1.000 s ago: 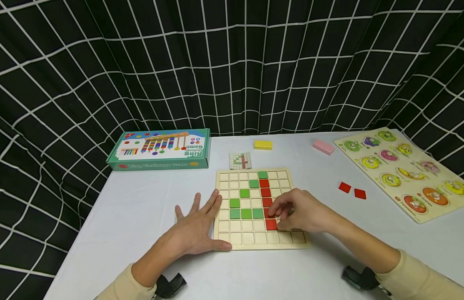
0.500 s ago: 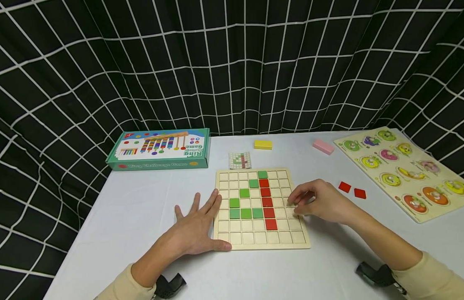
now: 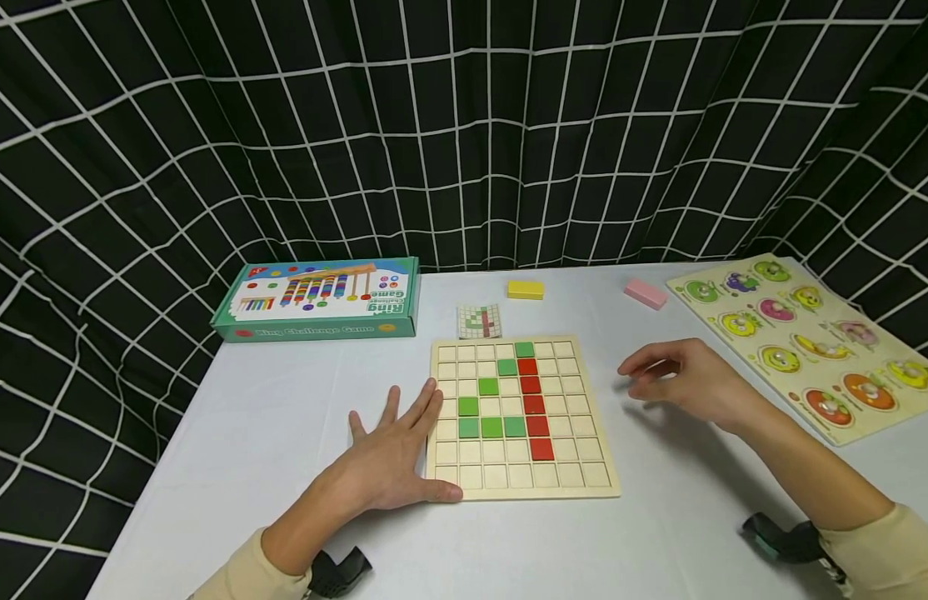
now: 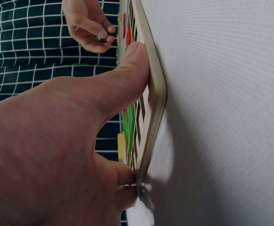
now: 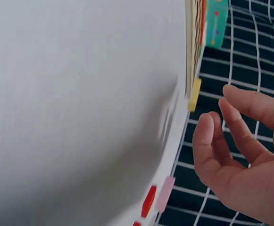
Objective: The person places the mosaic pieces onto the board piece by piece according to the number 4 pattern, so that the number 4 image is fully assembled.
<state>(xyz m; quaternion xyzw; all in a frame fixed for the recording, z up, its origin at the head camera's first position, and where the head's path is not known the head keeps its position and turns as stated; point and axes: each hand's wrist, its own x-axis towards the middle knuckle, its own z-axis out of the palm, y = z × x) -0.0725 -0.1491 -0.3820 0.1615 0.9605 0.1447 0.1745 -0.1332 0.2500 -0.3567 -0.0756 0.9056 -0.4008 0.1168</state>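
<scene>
A square wooden grid board (image 3: 482,477) lies on the table, with green tiles (image 3: 491,427) in a triangular outline and a column of red tiles (image 3: 535,404) in its cells. My left hand (image 3: 385,458) rests at the board's left side, fingers spread straight, thumb on its near edge; the left wrist view shows the thumb (image 4: 129,75) pressing on the wood near a corner. Right of the board, my right hand (image 3: 696,383) hovers over the table, fingers loosely bent and nothing between them. Loose red tiles (image 5: 149,201) show in the right wrist view; the right hand hides them in the head view.
Behind the board lie a small pattern card (image 3: 479,321) and a yellow block (image 3: 526,290). A pink block (image 3: 646,293) and a fruit puzzle board (image 3: 816,342) are to the right. A green game box (image 3: 317,300) stands back left. A gridded black curtain (image 3: 464,133) surrounds the table.
My right hand has left the red column on the board and moved right and away from me, over the loose red tiles. The left hand stays at the board's edge.
</scene>
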